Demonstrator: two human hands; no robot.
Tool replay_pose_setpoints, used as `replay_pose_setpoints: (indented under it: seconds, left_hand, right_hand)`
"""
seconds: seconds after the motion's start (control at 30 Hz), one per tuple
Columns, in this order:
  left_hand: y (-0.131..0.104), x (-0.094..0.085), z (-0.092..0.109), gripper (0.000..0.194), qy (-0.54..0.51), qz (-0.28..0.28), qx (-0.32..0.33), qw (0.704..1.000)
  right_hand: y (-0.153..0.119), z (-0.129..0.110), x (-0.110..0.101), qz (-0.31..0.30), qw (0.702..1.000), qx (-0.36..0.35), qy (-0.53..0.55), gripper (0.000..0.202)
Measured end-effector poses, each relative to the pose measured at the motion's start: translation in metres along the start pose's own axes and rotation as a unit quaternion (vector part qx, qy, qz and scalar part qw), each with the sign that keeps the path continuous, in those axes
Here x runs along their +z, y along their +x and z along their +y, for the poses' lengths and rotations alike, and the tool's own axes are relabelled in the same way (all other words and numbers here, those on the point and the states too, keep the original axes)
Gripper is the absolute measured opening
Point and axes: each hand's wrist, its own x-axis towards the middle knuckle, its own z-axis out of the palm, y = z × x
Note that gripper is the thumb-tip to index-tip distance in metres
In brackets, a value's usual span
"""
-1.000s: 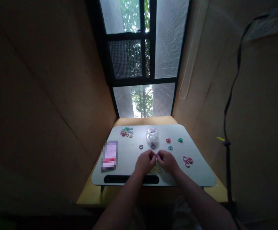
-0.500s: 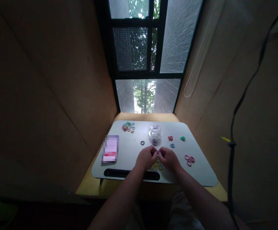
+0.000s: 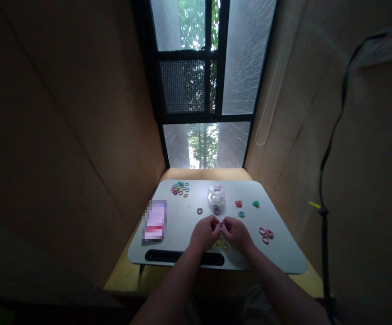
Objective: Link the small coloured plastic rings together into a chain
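My left hand (image 3: 205,233) and my right hand (image 3: 237,233) meet above the front middle of the white tabletop, fingertips pinched together. Between them shows a bit of a small purple hair tie (image 3: 222,224), mostly covered by the fingers. Several yellow hair ties (image 3: 225,247) lie just below my hands, partly hidden. Beyond the fingertips sits a cluster of purple hair ties (image 3: 216,210), in front of a clear round container (image 3: 216,199). A single dark hair tie (image 3: 200,211) rests to the left of that cluster.
A mixed pile of hair ties (image 3: 179,188) lies back left, above a phone (image 3: 155,221). On the right are red (image 3: 238,204), blue (image 3: 241,214), green (image 3: 255,204) and pink hair ties (image 3: 265,234). A black slot (image 3: 162,256) runs along the white table's (image 3: 283,253) front edge.
The whole scene sits slightly lower in view, as the head has tilted up. Both hands keep their pinch around the purple hair tie with little visible movement.
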Motion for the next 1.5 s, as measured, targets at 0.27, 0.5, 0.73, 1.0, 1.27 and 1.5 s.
replay_pose_setpoints:
  seconds: [0.27,0.5,0.73,1.0,1.27,1.5]
  left_hand:
    - [-0.001,-0.001,0.003,0.010,0.030,-0.001,-0.002,1.000]
    - [0.001,0.001,0.003,0.010,0.045,-0.007,-0.009,0.999]
    - [0.002,0.003,0.006,0.013,0.060,-0.004,-0.011,0.998]
    - [0.002,0.003,0.012,0.015,0.082,-0.017,-0.015,0.996]
    - [0.003,0.003,0.013,0.015,0.079,-0.018,-0.011,0.997]
    - [0.001,0.001,0.009,0.016,0.059,-0.013,-0.015,0.998]
  right_hand:
    - [-0.002,-0.004,-0.004,-0.003,1.000,0.006,0.001,0.019]
    - [-0.002,-0.003,-0.004,0.003,1.000,0.015,0.017,0.018]
    - [0.000,-0.005,-0.008,0.006,0.999,0.019,0.037,0.017]
    - [0.000,-0.003,-0.011,0.018,0.997,0.027,0.069,0.016]
    - [-0.002,-0.003,-0.011,0.017,0.998,0.025,0.062,0.014]
    - [-0.002,-0.004,-0.009,0.015,0.999,0.022,0.042,0.016]
